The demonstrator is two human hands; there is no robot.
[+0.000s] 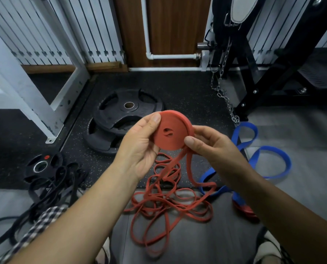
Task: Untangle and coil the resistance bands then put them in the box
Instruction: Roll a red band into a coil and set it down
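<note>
Left hand (139, 147) and right hand (214, 147) bare, forearms uncovered. Black-and-white checked cloth (44, 220) near left elbow. Grey trousers (206, 244) over the lap.

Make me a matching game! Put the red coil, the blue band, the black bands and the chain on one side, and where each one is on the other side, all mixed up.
Things
1. red coil
2. blue band
3. black bands
4. chain

Places
A. hanging down beside the black rack
B. piled by the small weight plate
C. held between the left hand and right hand
D. looped on the floor at the person's right

Pairs: 1-C, 2-D, 3-B, 4-A
</note>
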